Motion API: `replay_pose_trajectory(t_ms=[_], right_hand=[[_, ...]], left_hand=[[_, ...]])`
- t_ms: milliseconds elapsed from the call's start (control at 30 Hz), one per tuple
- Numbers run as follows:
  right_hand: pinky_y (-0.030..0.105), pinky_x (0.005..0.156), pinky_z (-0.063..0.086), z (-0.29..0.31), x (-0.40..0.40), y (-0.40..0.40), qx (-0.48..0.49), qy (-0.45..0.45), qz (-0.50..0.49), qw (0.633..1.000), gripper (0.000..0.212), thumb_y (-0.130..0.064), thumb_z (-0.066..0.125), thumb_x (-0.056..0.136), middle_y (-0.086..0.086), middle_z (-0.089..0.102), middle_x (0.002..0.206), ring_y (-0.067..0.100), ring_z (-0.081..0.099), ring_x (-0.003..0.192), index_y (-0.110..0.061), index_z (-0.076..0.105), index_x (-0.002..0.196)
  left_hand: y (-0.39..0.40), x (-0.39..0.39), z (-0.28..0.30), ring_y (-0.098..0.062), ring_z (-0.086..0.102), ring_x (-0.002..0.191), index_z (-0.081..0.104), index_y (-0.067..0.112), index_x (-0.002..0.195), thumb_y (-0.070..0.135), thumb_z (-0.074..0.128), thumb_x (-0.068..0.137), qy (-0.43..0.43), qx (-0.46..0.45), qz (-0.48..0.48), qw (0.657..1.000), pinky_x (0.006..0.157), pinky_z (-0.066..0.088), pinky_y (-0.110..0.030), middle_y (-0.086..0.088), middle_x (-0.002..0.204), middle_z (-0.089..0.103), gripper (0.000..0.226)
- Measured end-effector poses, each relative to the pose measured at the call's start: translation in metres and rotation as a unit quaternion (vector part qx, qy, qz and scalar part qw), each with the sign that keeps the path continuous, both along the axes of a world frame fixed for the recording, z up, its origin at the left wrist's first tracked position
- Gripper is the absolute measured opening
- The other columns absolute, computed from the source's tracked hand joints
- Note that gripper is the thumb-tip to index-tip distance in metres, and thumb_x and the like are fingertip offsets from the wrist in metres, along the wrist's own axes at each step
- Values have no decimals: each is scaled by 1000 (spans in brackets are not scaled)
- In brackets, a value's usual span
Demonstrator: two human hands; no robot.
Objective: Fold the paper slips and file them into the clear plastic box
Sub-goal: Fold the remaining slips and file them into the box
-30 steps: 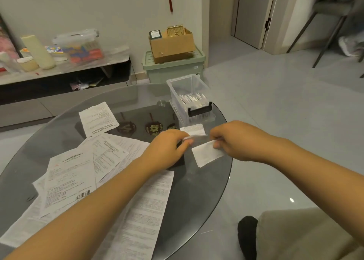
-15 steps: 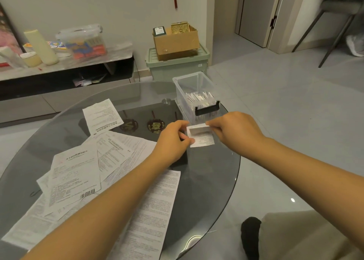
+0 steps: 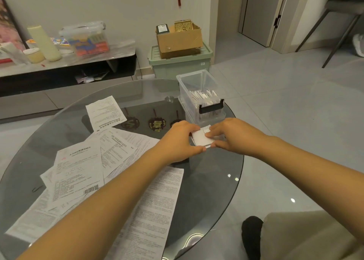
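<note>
A small folded white paper slip point(image 3: 201, 139) lies low over the round glass table point(image 3: 216, 181), held between both hands. My left hand point(image 3: 180, 139) pinches its left edge with thumb and fingers. My right hand point(image 3: 230, 134) pinches its right side, fingertips pressing on top. Just beyond them stands the clear plastic box point(image 3: 199, 86) with a black clip handle, several folded slips standing inside it. Several unfolded printed sheets point(image 3: 78, 167) lie spread on the left of the table.
A single printed sheet point(image 3: 105, 113) lies apart toward the far side. Dark ornaments point(image 3: 156, 123) show under the glass. Beyond the table are a low shelf point(image 3: 67, 63), a green storage bin point(image 3: 179, 63) carrying a cardboard box point(image 3: 179, 37), and chair legs point(image 3: 334, 43) at far right.
The slip has been folded smaller and brought down toward the glass. Both hands have moved closer together on it, near the box.
</note>
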State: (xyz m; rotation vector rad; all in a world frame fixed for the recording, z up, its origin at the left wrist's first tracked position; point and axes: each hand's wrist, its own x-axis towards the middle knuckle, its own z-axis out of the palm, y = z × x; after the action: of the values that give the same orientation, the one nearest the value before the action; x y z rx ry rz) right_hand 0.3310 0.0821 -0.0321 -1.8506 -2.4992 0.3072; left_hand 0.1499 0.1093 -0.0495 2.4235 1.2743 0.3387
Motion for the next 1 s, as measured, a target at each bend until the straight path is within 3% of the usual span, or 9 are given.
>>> replay_pose_trajectory(t_ms=[67, 167, 333, 500, 600, 700, 867, 1000], right_hand=[[32, 97, 42, 0, 1, -1, -4, -6, 14, 1000, 41, -40, 58, 88, -5, 55, 133, 17, 47, 119, -32, 56, 128], [36, 95, 44, 0, -1, -2, 8, -16, 26, 999, 39, -40, 56, 89, -4, 59, 126, 18, 47, 116, -33, 55, 127], [39, 83, 47, -8, -3, -1, 62, -37, 66, 995, 26, -34, 48, 92, -3, 67, 102, 20, 49, 96, -29, 61, 114], [38, 93, 44, -2, -1, -1, 20, -16, 68, 997, 36, -41, 51, 91, -6, 63, 118, 19, 47, 110, -32, 56, 125], [38, 87, 45, -1, -3, -2, 31, 11, 61, 998, 33, -30, 52, 92, -1, 67, 107, 18, 50, 102, -34, 57, 124], [38, 81, 47, -2, -6, -1, 57, 10, 51, 997, 34, -24, 50, 90, 1, 68, 95, 18, 50, 94, -34, 60, 120], [36, 79, 47, -7, -5, 0, 77, 12, 43, 996, 32, -26, 50, 90, -1, 68, 96, 18, 49, 94, -30, 61, 119], [36, 80, 47, -7, -5, 0, 76, 23, 39, 996, 31, -27, 49, 91, -3, 68, 97, 17, 48, 94, -32, 60, 120]], left_hand=[[-2, 0, 2, -18, 35, 120, 51, 17, 132, 46, 67, 80, 43, 7, -15, 999, 100, 37, -32, -1, 123, 48, 62], [-4, -1, 5, -21, 40, 116, 55, 16, 128, 47, 63, 82, 74, 34, -31, 996, 98, 40, -35, -4, 120, 51, 56], [-8, 1, 3, -23, 47, 106, 60, 14, 120, 32, 56, 88, 68, 85, -40, 993, 90, 42, -35, -7, 108, 58, 38], [-6, 1, -1, -19, 50, 82, 67, 13, 103, 33, 51, 84, 72, 113, -40, 990, 80, 45, -38, -2, 85, 61, 32], [-6, 4, -1, -16, 42, 73, 66, 11, 93, 25, 52, 86, 72, 129, -38, 988, 78, 44, -38, 3, 74, 51, 21], [-5, 3, -2, -17, 44, 72, 67, 13, 96, 25, 50, 86, 59, 122, -40, 990, 80, 43, -37, 1, 75, 58, 23], [-4, -3, 1, -16, 54, 83, 66, 20, 112, 28, 58, 84, 16, 100, -52, 994, 85, 41, -25, 2, 89, 67, 30], [-3, -1, 0, -13, 43, 76, 67, 21, 100, 19, 56, 85, 16, 100, -41, 994, 76, 37, -23, 8, 76, 57, 19]])
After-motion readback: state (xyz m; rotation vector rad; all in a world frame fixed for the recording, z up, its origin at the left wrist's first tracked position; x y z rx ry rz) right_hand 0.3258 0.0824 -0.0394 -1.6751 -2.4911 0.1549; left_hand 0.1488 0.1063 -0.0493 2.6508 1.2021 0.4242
